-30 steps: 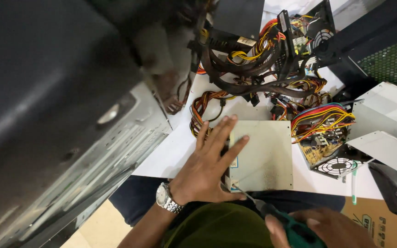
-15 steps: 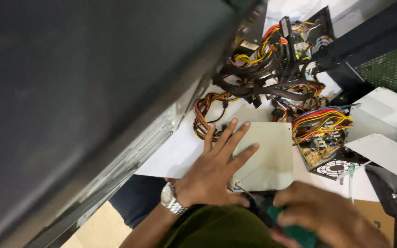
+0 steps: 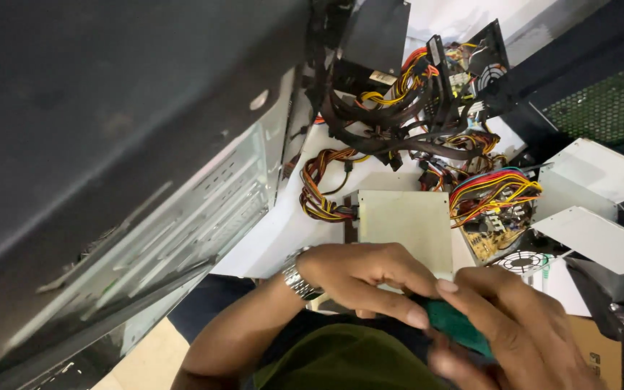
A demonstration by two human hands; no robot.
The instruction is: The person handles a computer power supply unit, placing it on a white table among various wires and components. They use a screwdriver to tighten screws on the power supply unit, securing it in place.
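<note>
White counter (image 3: 283, 231) buried in gutted power supplies and wire bundles.
Both hands meet just below the beige metal supply box (image 3: 404, 220): left hand (image 3: 370, 278) and right hand (image 3: 503, 318) fingers wrapped around a green-handled tool (image 3: 456, 325), steadying it.

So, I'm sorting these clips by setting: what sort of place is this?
Probably a computer repair bench: a beige metal power supply box, bundles of coloured wires and an opened grey computer case.

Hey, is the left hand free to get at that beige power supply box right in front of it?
Probably yes: the left hand lies at the near edge of the beige power supply box, whose top is bare. Its fingers now pinch a green-handled tool with the right hand.
</note>
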